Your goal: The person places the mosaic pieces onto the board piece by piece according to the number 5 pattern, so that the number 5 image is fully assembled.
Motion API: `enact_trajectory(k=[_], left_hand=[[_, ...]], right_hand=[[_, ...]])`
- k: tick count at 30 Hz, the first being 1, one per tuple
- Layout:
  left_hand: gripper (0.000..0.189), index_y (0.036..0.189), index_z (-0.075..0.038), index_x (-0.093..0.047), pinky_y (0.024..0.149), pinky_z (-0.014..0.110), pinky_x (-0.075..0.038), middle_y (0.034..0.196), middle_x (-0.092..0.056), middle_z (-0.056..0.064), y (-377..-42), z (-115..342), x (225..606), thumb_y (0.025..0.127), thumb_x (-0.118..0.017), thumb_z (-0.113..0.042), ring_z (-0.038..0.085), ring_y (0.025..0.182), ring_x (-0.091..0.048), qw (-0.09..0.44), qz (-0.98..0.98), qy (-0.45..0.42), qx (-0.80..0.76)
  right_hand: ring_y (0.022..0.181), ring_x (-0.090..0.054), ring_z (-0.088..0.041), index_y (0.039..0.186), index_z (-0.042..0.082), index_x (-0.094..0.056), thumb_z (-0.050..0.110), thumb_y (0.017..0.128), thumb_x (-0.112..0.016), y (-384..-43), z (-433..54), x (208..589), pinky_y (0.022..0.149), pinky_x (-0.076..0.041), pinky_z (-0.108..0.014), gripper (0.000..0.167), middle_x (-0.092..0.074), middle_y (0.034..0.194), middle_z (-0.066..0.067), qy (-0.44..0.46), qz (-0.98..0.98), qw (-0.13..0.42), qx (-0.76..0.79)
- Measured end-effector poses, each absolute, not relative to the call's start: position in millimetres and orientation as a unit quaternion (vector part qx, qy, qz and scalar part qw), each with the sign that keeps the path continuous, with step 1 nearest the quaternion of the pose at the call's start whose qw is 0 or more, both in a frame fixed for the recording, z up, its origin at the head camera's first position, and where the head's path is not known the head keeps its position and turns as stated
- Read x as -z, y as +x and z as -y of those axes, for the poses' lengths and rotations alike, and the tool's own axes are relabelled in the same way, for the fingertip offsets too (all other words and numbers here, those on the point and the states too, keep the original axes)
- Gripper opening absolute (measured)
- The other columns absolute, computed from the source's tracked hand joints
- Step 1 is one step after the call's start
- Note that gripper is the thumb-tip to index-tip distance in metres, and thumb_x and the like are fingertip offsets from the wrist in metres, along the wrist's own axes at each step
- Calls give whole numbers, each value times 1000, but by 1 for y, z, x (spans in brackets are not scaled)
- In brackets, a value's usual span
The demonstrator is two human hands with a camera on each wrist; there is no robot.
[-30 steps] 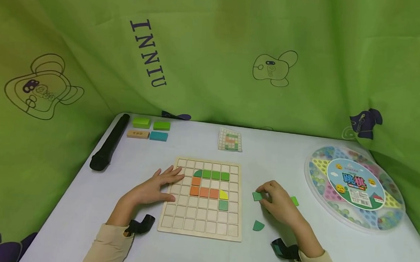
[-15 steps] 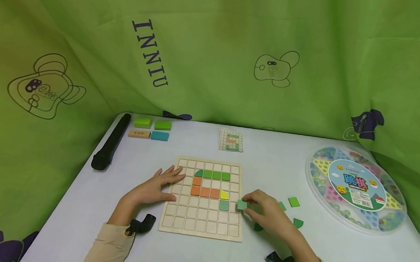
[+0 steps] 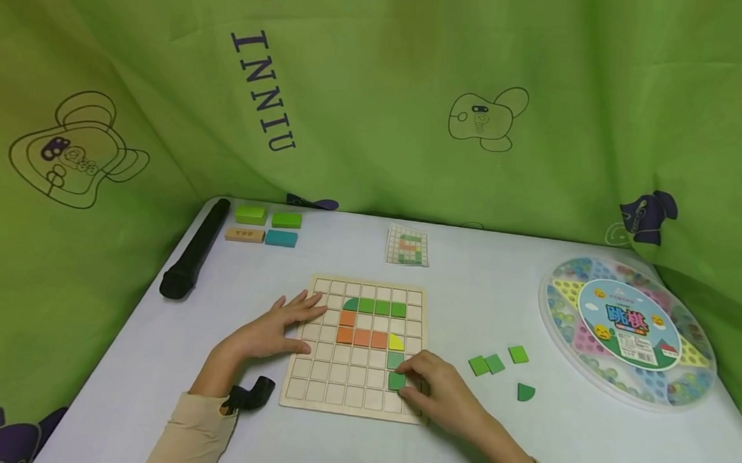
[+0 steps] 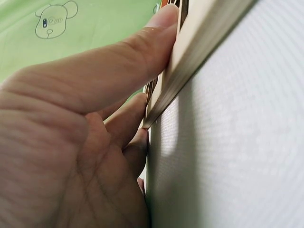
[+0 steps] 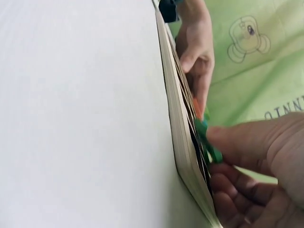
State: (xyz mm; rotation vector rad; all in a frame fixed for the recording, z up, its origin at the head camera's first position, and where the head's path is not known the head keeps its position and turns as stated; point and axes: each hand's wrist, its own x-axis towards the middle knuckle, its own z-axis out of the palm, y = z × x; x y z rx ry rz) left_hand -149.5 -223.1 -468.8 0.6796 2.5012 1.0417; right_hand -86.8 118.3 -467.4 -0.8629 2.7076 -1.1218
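Observation:
A wooden grid board (image 3: 318, 394) lies flat at the middle of the table. On it sit green, orange and yellow tiles; the top row holds several green ones, and a lighter green square (image 3: 395, 361) sits in the right part. My right hand (image 3: 441, 392) pinches a green square tile (image 3: 397, 382) between thumb and fingers, just below that lighter square. The right wrist view shows this tile (image 5: 204, 137) tilted, close over the board. My left hand (image 3: 271, 332) rests along the board's left edge, fingers spread, its thumb (image 4: 164, 19) on the rim.
Right of the board lie several loose green tiles, including a square (image 3: 518, 354) and a quarter-circle (image 3: 525, 392). A round Chinese checkers box (image 3: 615, 387) stands farther right. Behind the board lies a pattern card (image 3: 407, 245). Back left are a black microphone (image 3: 195, 250) and several blocks (image 3: 250, 215).
My right hand has carried a green square tile leftward from the table's right side to over the board's lower right. The left hand stays in place.

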Motion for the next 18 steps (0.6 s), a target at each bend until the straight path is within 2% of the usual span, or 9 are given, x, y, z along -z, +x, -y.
enact_trajectory(k=[8,14,18], left_hand=[[76,145,-13,-39,116,57,5,158,-20,7,-150,223,469,80,-73,-33,32,147,-6,173,-884,239,-362],[77,146,-14,-39,115,57,6,158,-20,7,-150,223,470,80,-73,-34,33,147,-6,173,-883,241,-363],[77,146,-14,-39,115,57,6,158,-20,7,-151,222,470,80,-73,-34,33,147,-6,174,-884,238,-362]], right_hand=[[84,-51,-3,101,14,-67,10,79,-76,-86,-112,476,71,-48,-19,24,-59,98,10,-289,-888,1,359],[90,-56,-4,105,14,-66,14,79,-76,-85,-116,471,78,-51,-21,28,-61,103,9,-283,-888,18,361],[97,-61,-9,109,13,-65,14,80,-75,-86,-129,459,83,-53,-27,31,-63,107,6,-272,-893,24,358]])
